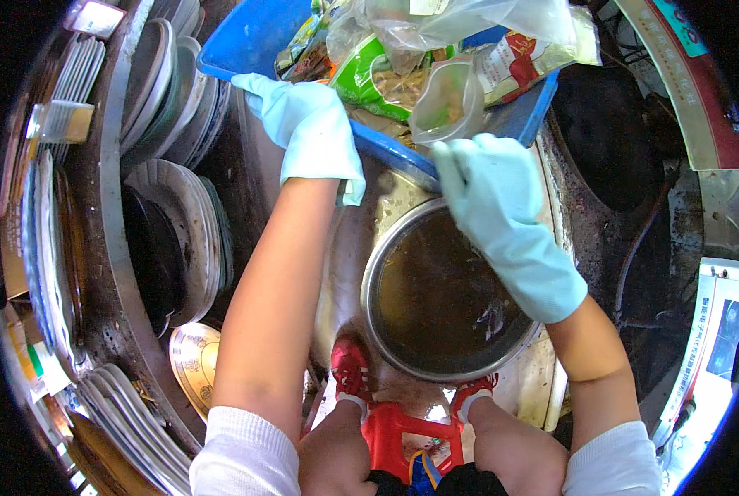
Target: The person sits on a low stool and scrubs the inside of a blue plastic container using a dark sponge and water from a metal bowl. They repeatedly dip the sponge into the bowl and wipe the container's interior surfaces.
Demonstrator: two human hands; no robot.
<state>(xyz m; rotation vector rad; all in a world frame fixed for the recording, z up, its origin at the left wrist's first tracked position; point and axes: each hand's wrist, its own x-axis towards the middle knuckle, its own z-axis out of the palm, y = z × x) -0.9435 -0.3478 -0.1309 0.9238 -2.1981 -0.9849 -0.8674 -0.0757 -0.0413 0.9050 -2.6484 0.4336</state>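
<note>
A blue plastic bin (388, 146) filled with rubbish lies at the top of the view. My left hand (301, 124), in a pale blue rubber glove, grips the bin's near rim at its left corner. Gloved the same way, my right hand (493, 180) is closed at the near rim on the right; its fingertips are partly hidden. Beside it, inside the bin, is a clear plastic cup (447, 102), with a green food packet (369, 80) and clear plastic bags (419, 25) around it. Below the right hand stands a round metal basin (369, 297) of murky brown liquid.
Stacked plates (183, 235) stand on edge at the left, behind a metal shelf edge (118, 229). A patterned yellowish plate (195, 366) leans lower down. A red plastic stool (385, 434) is between the legs. A dark round pan-like thing (605, 130) and a cable are at right.
</note>
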